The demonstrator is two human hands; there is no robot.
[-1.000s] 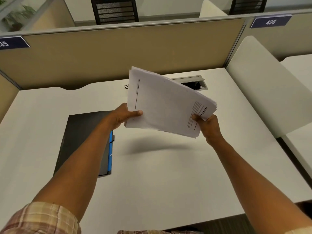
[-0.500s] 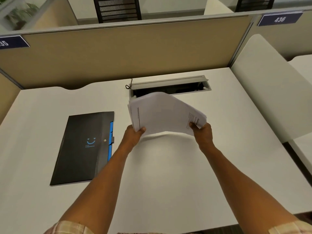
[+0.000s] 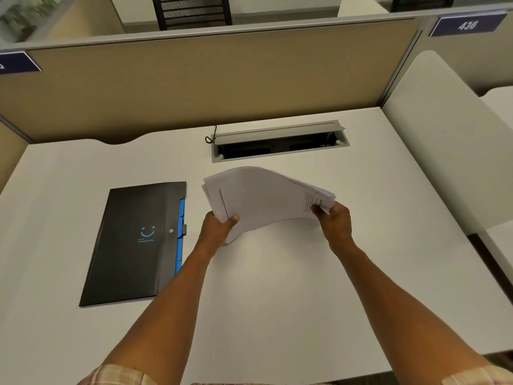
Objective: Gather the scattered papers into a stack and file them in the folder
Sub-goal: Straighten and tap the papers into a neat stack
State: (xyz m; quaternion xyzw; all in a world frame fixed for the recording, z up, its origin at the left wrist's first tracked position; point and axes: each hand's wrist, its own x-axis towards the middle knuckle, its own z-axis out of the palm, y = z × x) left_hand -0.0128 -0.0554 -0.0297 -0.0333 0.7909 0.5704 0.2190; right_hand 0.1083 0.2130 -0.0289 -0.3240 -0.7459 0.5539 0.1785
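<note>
A stack of white printed papers (image 3: pixel 263 198) is held just above the desk's middle, bowed upward between both hands. My left hand (image 3: pixel 216 232) grips the stack's near left corner, thumb on top. My right hand (image 3: pixel 334 220) pinches its right edge. A black folder (image 3: pixel 130 245) with a blue smiley logo and blue tabs along its right side lies flat and closed on the desk, just left of my left hand.
The white desk (image 3: pixel 277 287) has an open grey cable tray (image 3: pixel 277 143) behind the papers. A tan partition (image 3: pixel 208 79) runs along the back. A white divider panel (image 3: pixel 444 148) stands at the right edge.
Both hands have lowered the paper stack from an upright tilt towards the desk, and it now bows nearly flat. The folder, once partly hidden by my left arm, is in full view.
</note>
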